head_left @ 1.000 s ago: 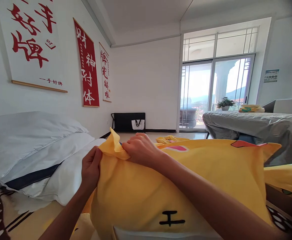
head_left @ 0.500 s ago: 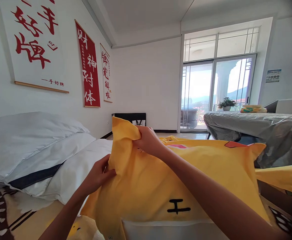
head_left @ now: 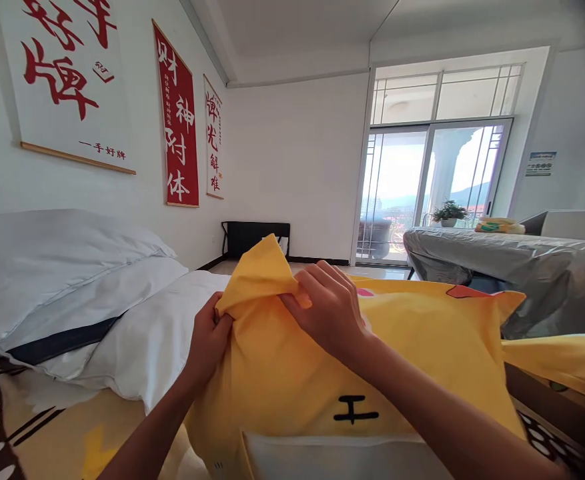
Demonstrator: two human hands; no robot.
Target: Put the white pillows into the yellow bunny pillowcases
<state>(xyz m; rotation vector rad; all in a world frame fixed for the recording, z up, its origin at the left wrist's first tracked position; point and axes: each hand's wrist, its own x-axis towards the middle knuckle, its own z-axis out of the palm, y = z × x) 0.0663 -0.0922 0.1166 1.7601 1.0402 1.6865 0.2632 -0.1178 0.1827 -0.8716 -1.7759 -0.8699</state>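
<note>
A yellow pillowcase (head_left: 422,347) with black and pink print fills the middle of the view and looks plump, as if a pillow is inside. My left hand (head_left: 209,343) pinches its left edge, with the thumb pressed on the near side. Higher up and to the right, my right hand (head_left: 325,303) grips a fold of the cloth between thumb and fingers. Between the two hands the corner flap stands up in a point and leans over. At the bottom, a white panel shows along the case's lower edge.
White pillows (head_left: 67,267) are heaped on the left, on a patterned brown and cream blanket (head_left: 72,413). More yellow cloth (head_left: 562,357) lies at the right. Behind it stands a table under grey plastic (head_left: 497,257), with a potted plant (head_left: 449,213) nearby. A black chair (head_left: 257,240) is by the far wall.
The pillowcase's corner flap has folded over to the right. My left hand has risen slightly and closed on the edge; my right hand has moved right and slightly down, still gripping the cloth.
</note>
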